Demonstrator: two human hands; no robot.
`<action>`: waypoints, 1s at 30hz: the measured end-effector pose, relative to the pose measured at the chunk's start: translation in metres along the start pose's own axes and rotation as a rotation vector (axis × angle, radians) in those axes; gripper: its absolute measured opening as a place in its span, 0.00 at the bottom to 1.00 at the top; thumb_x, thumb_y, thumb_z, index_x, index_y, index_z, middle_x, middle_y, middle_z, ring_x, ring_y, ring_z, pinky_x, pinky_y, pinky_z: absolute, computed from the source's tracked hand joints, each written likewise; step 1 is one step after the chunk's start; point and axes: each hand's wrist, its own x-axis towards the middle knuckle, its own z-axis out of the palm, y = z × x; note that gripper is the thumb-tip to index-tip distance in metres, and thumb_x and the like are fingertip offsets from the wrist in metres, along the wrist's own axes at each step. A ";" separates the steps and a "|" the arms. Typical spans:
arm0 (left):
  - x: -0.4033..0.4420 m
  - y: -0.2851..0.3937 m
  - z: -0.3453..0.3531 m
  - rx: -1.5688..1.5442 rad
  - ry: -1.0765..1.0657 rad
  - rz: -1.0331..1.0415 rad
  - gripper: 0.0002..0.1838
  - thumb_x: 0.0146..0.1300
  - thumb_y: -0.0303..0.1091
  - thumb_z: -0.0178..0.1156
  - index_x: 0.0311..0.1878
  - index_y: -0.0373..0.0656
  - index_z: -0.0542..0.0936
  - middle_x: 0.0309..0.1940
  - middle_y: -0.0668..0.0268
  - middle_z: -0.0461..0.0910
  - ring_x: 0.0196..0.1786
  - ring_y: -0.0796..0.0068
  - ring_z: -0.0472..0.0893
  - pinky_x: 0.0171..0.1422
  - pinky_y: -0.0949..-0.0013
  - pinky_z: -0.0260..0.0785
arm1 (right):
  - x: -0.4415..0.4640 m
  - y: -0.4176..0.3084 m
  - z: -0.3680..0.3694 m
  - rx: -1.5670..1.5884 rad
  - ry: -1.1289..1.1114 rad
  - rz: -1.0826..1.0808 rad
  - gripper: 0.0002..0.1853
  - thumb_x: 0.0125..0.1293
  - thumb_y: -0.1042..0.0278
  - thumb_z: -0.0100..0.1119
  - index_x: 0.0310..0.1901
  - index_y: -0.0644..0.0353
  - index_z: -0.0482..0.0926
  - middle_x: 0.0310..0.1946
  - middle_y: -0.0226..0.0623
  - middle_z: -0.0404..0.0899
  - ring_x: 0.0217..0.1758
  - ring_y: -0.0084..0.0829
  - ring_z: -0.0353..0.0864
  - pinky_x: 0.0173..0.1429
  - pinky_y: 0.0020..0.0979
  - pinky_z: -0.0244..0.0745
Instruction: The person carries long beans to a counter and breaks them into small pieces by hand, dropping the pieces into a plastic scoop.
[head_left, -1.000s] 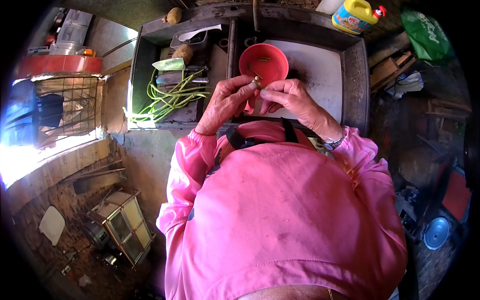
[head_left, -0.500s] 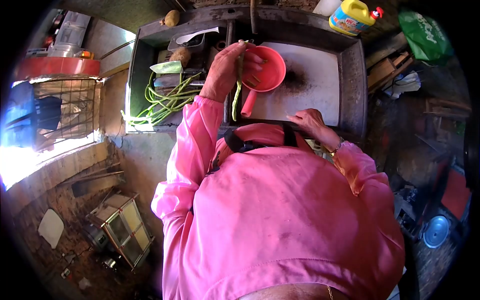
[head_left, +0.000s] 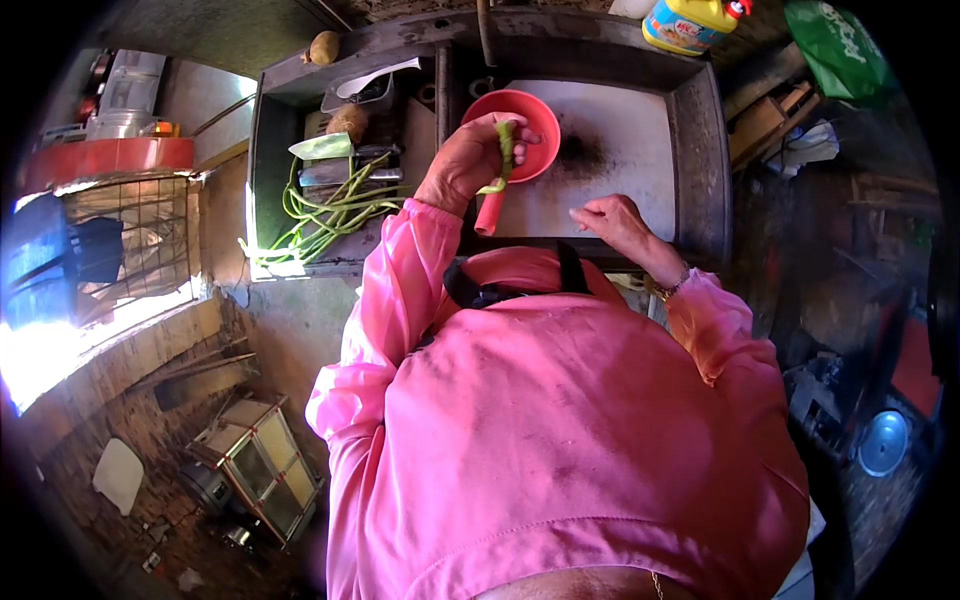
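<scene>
A green long bean [head_left: 506,150] is in my left hand [head_left: 468,165], its fingers closed around it and its lower end hanging by the palm. This hand is over the near left side of a red plastic scoop [head_left: 545,110], whose handle [head_left: 489,214] points toward me. My right hand [head_left: 618,226] hovers lower right over the white board [head_left: 640,150], thumb and forefinger pressed together; whatever may be between them is too small to make out. To the left, a bunch of long beans [head_left: 320,215] lies by a cleaver [head_left: 322,147] and another blade [head_left: 325,175].
A dark wooden frame [head_left: 697,160] surrounds the board, with a divider [head_left: 443,90] on its left. The left compartment also holds a brown fibrous ball [head_left: 348,122] and a white spoon [head_left: 378,76]. A yellow jug [head_left: 690,25] and a green bag [head_left: 838,50] are at the back right.
My left hand has turned and come lower, and the bean that hung long is now bunched in its fingers. My right hand has risen slightly, with its fingers more curled.
</scene>
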 end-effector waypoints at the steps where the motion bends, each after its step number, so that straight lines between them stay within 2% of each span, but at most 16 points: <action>1: 0.003 -0.001 -0.002 -0.014 0.029 -0.024 0.08 0.69 0.29 0.50 0.44 0.37 0.77 0.37 0.55 0.82 0.33 0.69 0.79 0.42 0.67 0.74 | 0.003 0.002 -0.002 0.173 0.026 -0.050 0.15 0.62 0.59 0.60 0.44 0.61 0.83 0.33 0.43 0.83 0.37 0.36 0.84 0.45 0.34 0.77; 3: 0.008 -0.005 -0.008 0.085 -0.023 0.053 0.07 0.68 0.28 0.51 0.43 0.38 0.77 0.36 0.56 0.82 0.31 0.73 0.78 0.39 0.69 0.72 | 0.007 0.006 -0.005 0.519 0.081 -0.147 0.16 0.63 0.58 0.60 0.45 0.61 0.82 0.33 0.42 0.83 0.38 0.34 0.83 0.45 0.32 0.76; 4: 0.010 -0.006 -0.010 0.135 -0.049 0.093 0.07 0.68 0.28 0.51 0.43 0.39 0.77 0.36 0.57 0.82 0.30 0.74 0.77 0.37 0.70 0.71 | 0.003 -0.006 -0.006 0.847 0.126 -0.166 0.14 0.63 0.61 0.60 0.44 0.61 0.83 0.34 0.43 0.83 0.35 0.38 0.83 0.42 0.33 0.76; 7: 0.021 -0.007 -0.012 0.167 -0.023 0.133 0.07 0.68 0.29 0.51 0.44 0.38 0.77 0.36 0.58 0.82 0.31 0.75 0.77 0.36 0.71 0.71 | 0.036 0.051 0.045 -0.099 0.496 -0.372 0.14 0.62 0.59 0.61 0.40 0.61 0.83 0.28 0.45 0.82 0.30 0.39 0.81 0.41 0.35 0.76; 8: 0.024 -0.007 -0.017 0.156 -0.015 0.160 0.08 0.68 0.30 0.51 0.44 0.37 0.77 0.36 0.58 0.82 0.31 0.74 0.78 0.36 0.70 0.71 | 0.037 0.054 0.042 -0.424 0.362 -0.446 0.12 0.61 0.60 0.61 0.38 0.61 0.82 0.28 0.45 0.81 0.30 0.46 0.79 0.40 0.38 0.76; 11: 0.023 -0.005 -0.034 0.120 0.033 0.196 0.09 0.68 0.31 0.52 0.44 0.37 0.77 0.36 0.57 0.82 0.33 0.71 0.79 0.37 0.68 0.73 | 0.028 0.026 0.029 -0.185 0.190 -0.109 0.11 0.60 0.62 0.61 0.38 0.61 0.81 0.27 0.46 0.80 0.31 0.46 0.80 0.41 0.41 0.76; 12: 0.021 -0.004 -0.039 0.105 0.061 0.177 0.09 0.68 0.31 0.52 0.44 0.37 0.77 0.36 0.57 0.82 0.33 0.70 0.80 0.38 0.68 0.74 | 0.023 0.023 0.021 0.046 0.152 -0.061 0.10 0.60 0.63 0.58 0.34 0.60 0.82 0.26 0.47 0.80 0.32 0.48 0.80 0.40 0.43 0.74; 15: 0.019 -0.006 -0.060 0.118 0.104 0.131 0.10 0.68 0.33 0.53 0.43 0.35 0.77 0.36 0.56 0.82 0.33 0.66 0.82 0.40 0.65 0.77 | 0.046 0.081 0.058 -0.034 0.698 -0.394 0.13 0.61 0.60 0.56 0.29 0.60 0.83 0.25 0.50 0.79 0.32 0.48 0.80 0.36 0.45 0.71; 16: 0.017 -0.009 -0.063 0.130 0.129 0.111 0.10 0.68 0.33 0.53 0.43 0.35 0.77 0.36 0.55 0.82 0.33 0.66 0.82 0.40 0.65 0.77 | 0.041 0.087 0.056 -0.113 0.688 -0.464 0.12 0.60 0.60 0.56 0.30 0.60 0.83 0.26 0.50 0.79 0.33 0.49 0.81 0.38 0.45 0.73; 19: 0.010 -0.019 -0.065 0.279 0.151 0.110 0.12 0.69 0.36 0.54 0.41 0.34 0.78 0.34 0.58 0.82 0.34 0.68 0.82 0.42 0.67 0.76 | 0.034 0.092 0.042 -0.221 0.213 0.002 0.10 0.57 0.64 0.56 0.35 0.60 0.81 0.33 0.49 0.82 0.39 0.51 0.80 0.45 0.46 0.74; 22: 0.003 -0.020 -0.050 0.475 0.150 0.182 0.13 0.69 0.36 0.54 0.40 0.35 0.80 0.34 0.61 0.83 0.36 0.72 0.82 0.43 0.70 0.75 | 0.054 0.132 0.064 -0.311 0.154 0.108 0.13 0.54 0.67 0.63 0.42 0.60 0.81 0.36 0.46 0.83 0.42 0.49 0.81 0.50 0.43 0.76; 25: 0.017 -0.021 -0.049 0.746 0.152 0.252 0.12 0.68 0.36 0.55 0.41 0.36 0.81 0.34 0.64 0.83 0.38 0.77 0.82 0.43 0.73 0.73 | 0.069 0.181 0.103 -0.182 0.606 -0.321 0.16 0.52 0.66 0.64 0.42 0.60 0.80 0.40 0.46 0.82 0.46 0.49 0.80 0.52 0.44 0.74; 27: 0.019 -0.017 -0.053 0.908 0.124 0.256 0.12 0.68 0.36 0.55 0.40 0.37 0.82 0.34 0.65 0.83 0.39 0.79 0.81 0.43 0.74 0.73 | 0.078 0.190 0.103 -0.130 0.499 -0.212 0.16 0.51 0.66 0.64 0.43 0.60 0.80 0.41 0.46 0.82 0.48 0.49 0.79 0.53 0.44 0.74; 30: 0.015 -0.019 -0.061 0.840 0.138 0.148 0.14 0.68 0.38 0.56 0.40 0.36 0.82 0.32 0.64 0.83 0.34 0.79 0.81 0.39 0.75 0.73 | 0.098 0.192 0.100 -0.229 0.355 -0.048 0.17 0.50 0.67 0.64 0.43 0.61 0.80 0.42 0.47 0.81 0.49 0.50 0.78 0.54 0.44 0.73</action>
